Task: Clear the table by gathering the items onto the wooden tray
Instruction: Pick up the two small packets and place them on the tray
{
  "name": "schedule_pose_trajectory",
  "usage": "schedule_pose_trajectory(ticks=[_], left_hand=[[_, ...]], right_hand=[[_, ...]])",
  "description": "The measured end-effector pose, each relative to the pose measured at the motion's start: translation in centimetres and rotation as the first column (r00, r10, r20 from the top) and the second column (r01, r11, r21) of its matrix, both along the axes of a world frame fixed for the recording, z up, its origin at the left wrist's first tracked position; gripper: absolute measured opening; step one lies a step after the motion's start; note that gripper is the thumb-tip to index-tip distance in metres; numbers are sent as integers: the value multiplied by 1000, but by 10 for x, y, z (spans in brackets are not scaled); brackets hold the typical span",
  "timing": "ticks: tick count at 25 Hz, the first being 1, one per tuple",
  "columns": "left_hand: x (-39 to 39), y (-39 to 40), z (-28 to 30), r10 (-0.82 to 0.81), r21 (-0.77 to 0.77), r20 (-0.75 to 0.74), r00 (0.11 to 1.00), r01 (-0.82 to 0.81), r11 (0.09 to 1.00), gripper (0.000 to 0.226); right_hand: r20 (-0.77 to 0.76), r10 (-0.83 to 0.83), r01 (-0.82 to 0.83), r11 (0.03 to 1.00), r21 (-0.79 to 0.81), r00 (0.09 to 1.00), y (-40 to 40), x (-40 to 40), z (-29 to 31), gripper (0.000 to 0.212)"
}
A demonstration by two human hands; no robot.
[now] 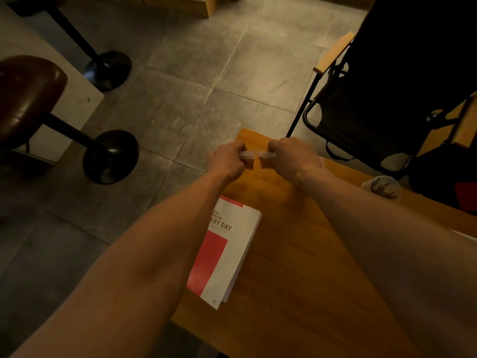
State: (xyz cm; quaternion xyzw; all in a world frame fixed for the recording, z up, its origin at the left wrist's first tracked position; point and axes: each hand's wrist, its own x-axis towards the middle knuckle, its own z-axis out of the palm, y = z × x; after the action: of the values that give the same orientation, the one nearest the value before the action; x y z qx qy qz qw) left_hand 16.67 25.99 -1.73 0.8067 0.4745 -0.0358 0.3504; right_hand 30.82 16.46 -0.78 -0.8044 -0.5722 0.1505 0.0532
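Cups: your left hand (227, 158) grips one small cup (248, 159), your right hand (291, 156) the other cup (265, 159); keep both level toward the tray.

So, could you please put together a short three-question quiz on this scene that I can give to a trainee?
1. True or false: each hand, the left hand and the right hand, grips a small clear cup.
2. Multiple choice: where does the red and white book lie? A) on the floor B) on the wooden table, near its left edge C) on the brown stool
3. Fill in: the small cups, left cup and right cup, are held above the table's far ______.

Key: 1 true; 2 B; 3 corner.
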Motion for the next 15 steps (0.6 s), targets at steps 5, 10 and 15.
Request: schedule_pose_trajectory(ticks=[5, 10, 15], left_hand=[[-20, -28, 40, 288, -366, 283, 915, -174, 914, 23], [-41, -64, 87, 446, -510, 408, 797, -206, 835, 25], [-54, -112, 123, 477, -574, 439, 762, -171, 801, 25]], right_hand=[[-269, -161, 202, 971, 130, 950, -27, -15, 36, 20], [-517, -306, 430, 892, 138, 799, -78, -22, 74, 17], [-708, -310, 546, 828, 126, 634, -150, -31, 117, 12]])
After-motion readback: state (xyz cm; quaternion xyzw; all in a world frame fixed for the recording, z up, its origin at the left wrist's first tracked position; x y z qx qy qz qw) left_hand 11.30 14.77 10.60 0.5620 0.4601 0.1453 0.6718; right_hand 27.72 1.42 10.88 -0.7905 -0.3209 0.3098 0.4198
